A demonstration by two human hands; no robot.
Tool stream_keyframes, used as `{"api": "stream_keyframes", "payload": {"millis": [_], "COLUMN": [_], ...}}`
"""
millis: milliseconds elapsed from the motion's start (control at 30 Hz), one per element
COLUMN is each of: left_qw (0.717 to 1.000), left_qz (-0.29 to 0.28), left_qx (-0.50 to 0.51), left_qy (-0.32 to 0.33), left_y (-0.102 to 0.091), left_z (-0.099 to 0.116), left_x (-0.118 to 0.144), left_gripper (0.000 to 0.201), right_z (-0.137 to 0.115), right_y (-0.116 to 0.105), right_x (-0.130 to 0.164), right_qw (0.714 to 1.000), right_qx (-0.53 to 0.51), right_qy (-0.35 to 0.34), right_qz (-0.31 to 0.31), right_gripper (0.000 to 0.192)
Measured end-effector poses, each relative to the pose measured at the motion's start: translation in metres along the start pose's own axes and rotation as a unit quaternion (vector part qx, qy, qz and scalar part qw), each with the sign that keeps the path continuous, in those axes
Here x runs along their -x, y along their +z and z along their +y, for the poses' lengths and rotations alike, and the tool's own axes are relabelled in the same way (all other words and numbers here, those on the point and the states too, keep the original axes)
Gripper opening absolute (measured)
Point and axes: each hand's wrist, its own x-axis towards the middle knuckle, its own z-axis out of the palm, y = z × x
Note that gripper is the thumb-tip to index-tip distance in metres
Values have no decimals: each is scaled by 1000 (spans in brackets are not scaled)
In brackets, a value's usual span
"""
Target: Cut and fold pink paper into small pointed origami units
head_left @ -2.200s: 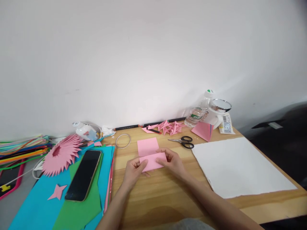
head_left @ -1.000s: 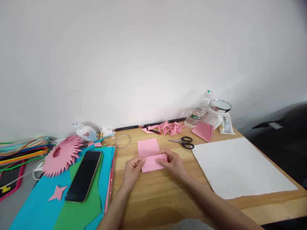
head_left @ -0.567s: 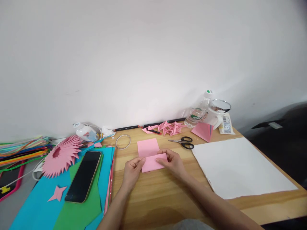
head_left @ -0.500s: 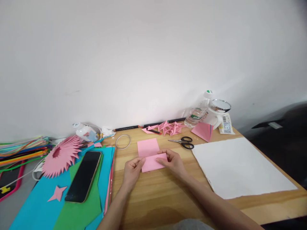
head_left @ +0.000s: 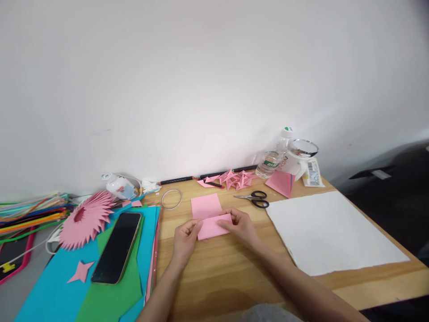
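Note:
A folded pink paper piece lies on the wooden table just in front of me. My left hand pinches its left end between thumb and fingers. My right hand grips its right edge, fingers curled over the top. Right behind it a flat pink paper square rests on the wood, its near edge partly covered by the folded piece.
Black scissors, folded pink stars, a wire ring, a bottle and a cup sit near the wall. A white sheet lies right. A phone rests on coloured paper left, beside a pink fan flower.
Both hands stay on the folded pink piece with only slight finger shifts. The view has drifted a little, so objects at the right sit slightly further left.

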Motion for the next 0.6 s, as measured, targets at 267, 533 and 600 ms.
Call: {"api": "stream_keyframes", "payload": {"millis": [267, 533, 600], "left_qw": [999, 990, 988], "left_qz": [36, 94, 100], "left_qx": [-8, -36, -38], "left_qy": [30, 101, 109], "left_y": [10, 16, 18], "left_z": [8, 21, 22], "left_x": [13, 37, 41], "left_gripper": [31, 25, 24], "right_z": [-25, -40, -41], "right_y": [-5, -14, -18], "right_x": [11, 34, 38], "right_qw": [999, 998, 997], "right_qx": [20, -27, -28], "right_qy": [-28, -39, -48], "right_qz": [7, 35, 47], "right_gripper": [38, 34, 32]}}
